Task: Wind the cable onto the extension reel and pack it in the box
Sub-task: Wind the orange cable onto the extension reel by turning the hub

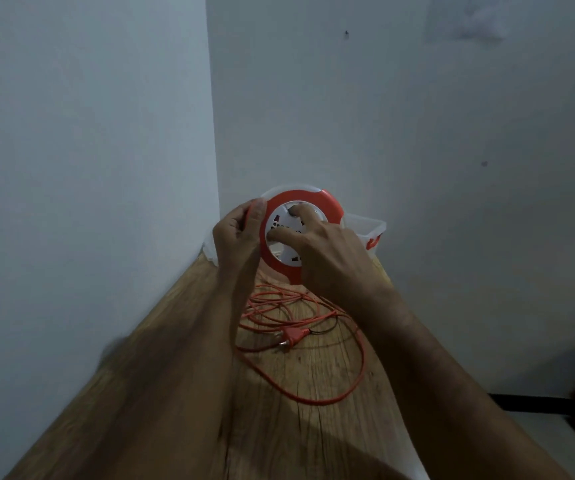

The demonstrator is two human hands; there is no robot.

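Dim, bluish indoor light; soft shadows, blurred, wide-angle-warped edges.

The right hand covers much of the white socket face of the round orange-and-white plastic extension reel, its fingertips too blurred to read against the sockets. The reel and both hands hide most of the clear plastic box in the corner; only one end of it shows. The left hand masks the reel's left rim. Where the thin orange cable joins the reel is concealed behind the wrists.
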